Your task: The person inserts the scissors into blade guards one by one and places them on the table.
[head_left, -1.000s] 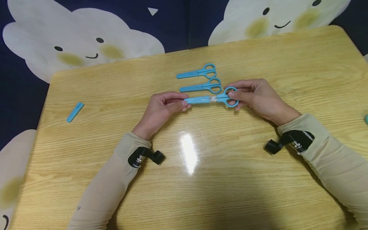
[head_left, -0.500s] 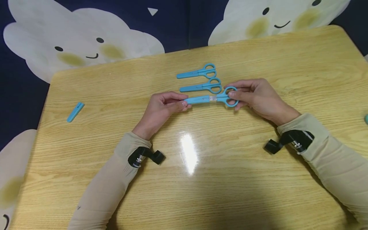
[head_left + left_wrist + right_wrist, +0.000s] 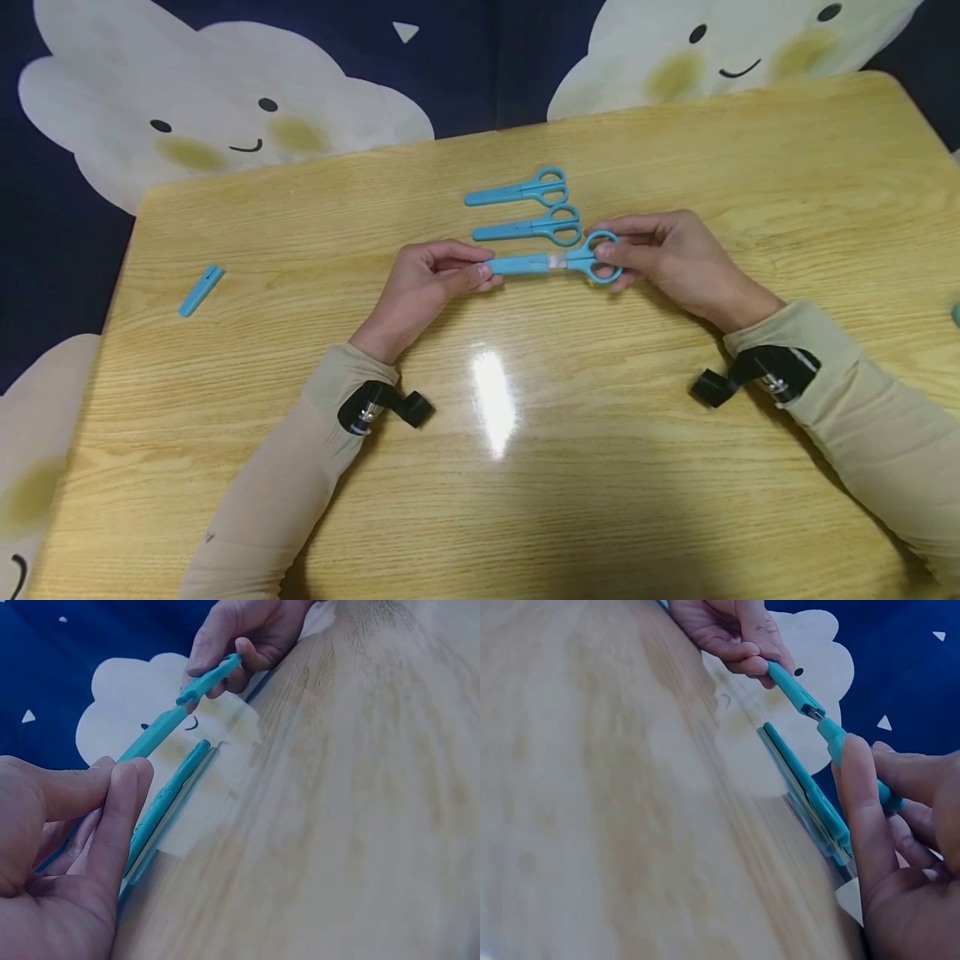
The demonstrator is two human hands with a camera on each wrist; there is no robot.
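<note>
Between both hands, a pair of blue scissors (image 3: 580, 257) is held above the table with its blades mostly inside a blue sheath (image 3: 520, 264). A short stretch of bare metal blade (image 3: 557, 261) shows between sheath and handles. My left hand (image 3: 426, 287) pinches the sheath's closed end between thumb and fingers. By the finger loops, my right hand (image 3: 670, 257) grips the scissors. In the left wrist view, the sheath (image 3: 154, 733) runs up from the pinching fingertips. The right wrist view shows the scissors' handle (image 3: 831, 736) held in the right fingers.
Two more sheathed blue scissors, a far pair (image 3: 510, 193) and a nearer pair (image 3: 517, 228), lie side by side just beyond the hands. A loose blue sheath (image 3: 201, 290) lies at the left of the wooden table (image 3: 600, 458). A teal object (image 3: 956, 314) is cut off at the right edge.
The hands keep the same hold, and the scissors and sheath stay almost in place, with a short strip of blade still bare. The whole head view has shifted slightly.
</note>
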